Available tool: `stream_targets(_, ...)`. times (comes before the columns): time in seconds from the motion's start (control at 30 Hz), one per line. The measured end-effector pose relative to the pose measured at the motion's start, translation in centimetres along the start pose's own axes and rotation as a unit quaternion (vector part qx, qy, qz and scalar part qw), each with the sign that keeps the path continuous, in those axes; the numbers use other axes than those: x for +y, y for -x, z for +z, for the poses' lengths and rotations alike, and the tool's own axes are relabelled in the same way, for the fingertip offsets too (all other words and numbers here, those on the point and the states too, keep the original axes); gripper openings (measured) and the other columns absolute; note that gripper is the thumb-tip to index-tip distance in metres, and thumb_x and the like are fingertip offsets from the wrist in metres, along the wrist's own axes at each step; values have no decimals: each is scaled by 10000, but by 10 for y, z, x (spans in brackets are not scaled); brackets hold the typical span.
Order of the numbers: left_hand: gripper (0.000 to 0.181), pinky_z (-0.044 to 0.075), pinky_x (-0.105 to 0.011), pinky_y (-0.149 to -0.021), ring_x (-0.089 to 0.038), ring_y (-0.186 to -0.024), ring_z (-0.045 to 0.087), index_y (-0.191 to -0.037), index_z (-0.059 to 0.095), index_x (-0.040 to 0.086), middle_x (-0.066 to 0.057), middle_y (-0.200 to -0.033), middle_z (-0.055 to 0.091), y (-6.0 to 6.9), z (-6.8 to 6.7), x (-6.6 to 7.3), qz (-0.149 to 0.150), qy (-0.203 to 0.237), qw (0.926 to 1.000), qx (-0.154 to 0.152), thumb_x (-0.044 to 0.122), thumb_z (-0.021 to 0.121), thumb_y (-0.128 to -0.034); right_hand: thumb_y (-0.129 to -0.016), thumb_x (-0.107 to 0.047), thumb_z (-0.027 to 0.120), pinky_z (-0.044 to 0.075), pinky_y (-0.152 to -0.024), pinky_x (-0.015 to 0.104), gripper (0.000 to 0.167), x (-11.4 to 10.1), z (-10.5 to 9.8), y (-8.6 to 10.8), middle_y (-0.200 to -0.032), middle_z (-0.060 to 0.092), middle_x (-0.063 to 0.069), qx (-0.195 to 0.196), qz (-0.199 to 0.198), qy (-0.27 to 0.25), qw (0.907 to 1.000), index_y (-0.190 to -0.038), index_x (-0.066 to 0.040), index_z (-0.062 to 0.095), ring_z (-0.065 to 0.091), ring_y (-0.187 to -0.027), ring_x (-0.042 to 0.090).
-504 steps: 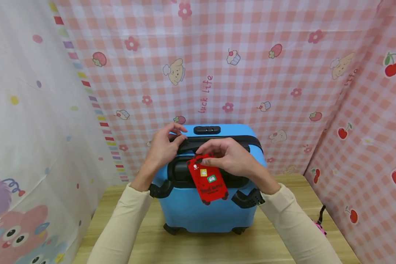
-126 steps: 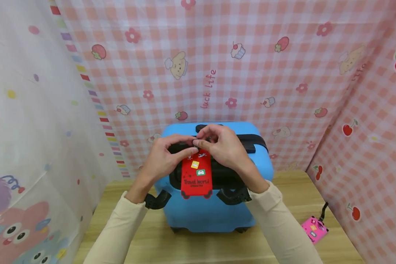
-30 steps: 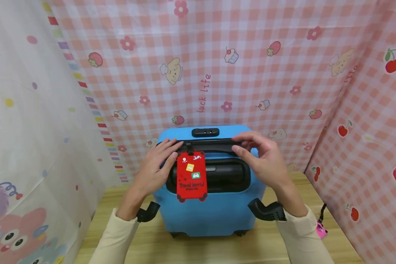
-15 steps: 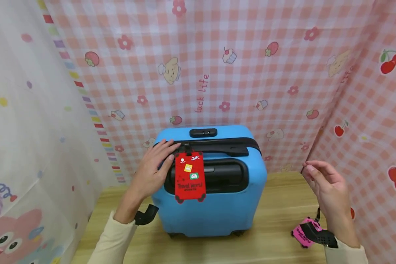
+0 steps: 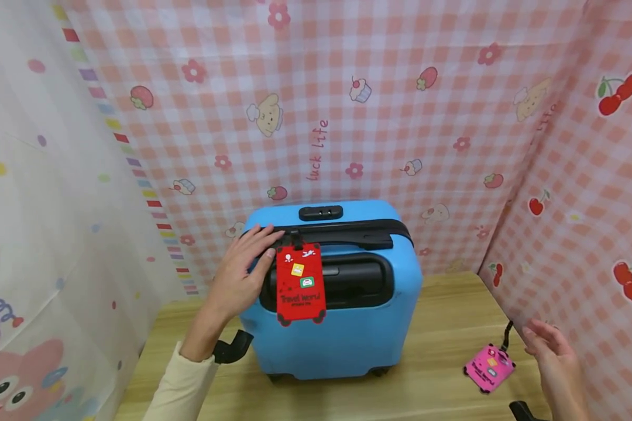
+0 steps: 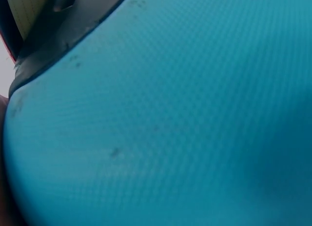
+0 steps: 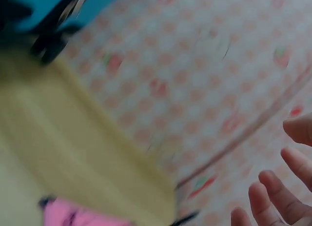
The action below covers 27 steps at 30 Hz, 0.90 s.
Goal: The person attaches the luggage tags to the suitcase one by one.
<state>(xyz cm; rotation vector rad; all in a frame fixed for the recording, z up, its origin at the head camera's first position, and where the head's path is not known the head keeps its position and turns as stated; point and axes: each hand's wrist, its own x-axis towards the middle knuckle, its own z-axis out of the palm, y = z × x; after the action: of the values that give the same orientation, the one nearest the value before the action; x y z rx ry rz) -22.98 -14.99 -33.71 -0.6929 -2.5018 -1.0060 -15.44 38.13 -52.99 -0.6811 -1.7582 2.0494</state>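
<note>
While my right hand [image 5: 555, 365] holds nothing, fingers loose, right of the suitcase [image 5: 332, 342], pink tag [image 5: 490, 368] lies on the counter [image 5: 437, 339], same side of the suitcase. Red tag [image 5: 301, 289] hangs down suitcase's front; my left hand [image 5: 240, 275] rests, unclenched, on suitcase's upper left. Checked curtain [image 5: 400, 128] behind suitcase.

A blue suitcase [image 5: 342, 342] is standing upright at the lower centre of the head view. A red printed luggage tag [image 5: 301, 286] is hanging from its black handle [image 5: 358, 238], just left of centre. A pink luggage tag [image 5: 488, 368] is lying at lower right, its black strap [image 5: 507, 337] pointing upward.
</note>
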Motion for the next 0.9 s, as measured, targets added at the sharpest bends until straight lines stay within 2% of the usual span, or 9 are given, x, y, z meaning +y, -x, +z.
stream_targets(0.1,400,107,-586,-1199,-297,-1490,257,-1438,538,181,-69,-1552,418,1,0,-1,-25,-2,10000,-15,261,459,-1055,-935,-385,671,477,-675,114,310,24,-12,-11,-1021,563,-245,125,634,1078,9921,-1211,-293,563,517,-837,-113)
stream_targets(0.27,400,107,-586,-1199,-291,-1490,256,-1436,541,186,-64,-1551,420,1,0,-1,-53,15,10000,11,266,467,-1051,-946,-468,613,469,-642,145,662,66,-22,-25,-1351,451,112,123,1031,2270,9684,-1465,-115,402,510,-902,-3)
stream_targets(0.3,400,107,-585,-1199,-290,-1490,257,-1436,541,187,-64,-1551,421,1,0,-1,-59,16,10000,16,267,468,-1051,-959,-446,595,454,-625,135,700,75,-23,-27,-1402,409,193,127,995,2398,9656,-1496,-64,359,539,-969,81)
stream_targets(0.37,398,109,-586,-1198,-290,-1488,263,-1431,547,184,-67,-1548,426,1,0,0,-52,44,10000,32,262,475,-1048,-956,-438,598,528,-788,244,768,90,-25,-30,-1485,321,299,180,1040,2449,9638,-1527,-22,297,534,-1154,294)
stream_targets(0.47,395,109,-582,-1200,-290,-1486,269,-1426,552,184,-71,-1544,430,0,0,1,-52,101,9999,49,257,481,-1045,-956,-456,581,404,-1085,463,873,105,-27,-35,-1570,175,336,136,1204,2490,9609,-1565,4,158,250,-1407,510)
stream_targets(0.53,393,108,-580,-1200,-290,-1485,271,-1423,556,183,-75,-1542,432,0,0,2,-52,133,9999,56,254,483,-1043,-948,-458,592,197,-1162,604,903,112,-27,-40,-1583,146,328,144,1297,2480,9599,-1572,-3,123,185,-1440,515)
stream_targets(0.6,392,106,-576,-1202,-290,-1485,271,-1422,557,184,-76,-1542,433,0,0,2,-62,154,9998,56,253,485,-1043,-949,-442,603,191,-1166,602,910,115,-27,-44,-1591,135,315,78,1323,2409,9615,-1574,-3,107,164,-1453,504)
stream_targets(0.77,391,107,-585,-1198,-293,-1484,272,-1419,560,184,-74,-1540,436,2,1,2,-64,159,9998,71,249,491,-1040,-929,-354,678,482,-953,402,886,121,-24,-50,-1521,279,308,-27,1304,2416,9616,-1562,8,173,446,-1258,378)
stream_targets(0.9,393,113,-597,-1192,-292,-1483,275,-1419,561,188,-69,-1541,435,3,1,2,-78,145,9998,71,249,497,-1036,-925,-260,683,421,-696,212,763,122,-21,-48,-1400,407,327,-174,961,2971,9498,-1507,27,283,533,-929,172)
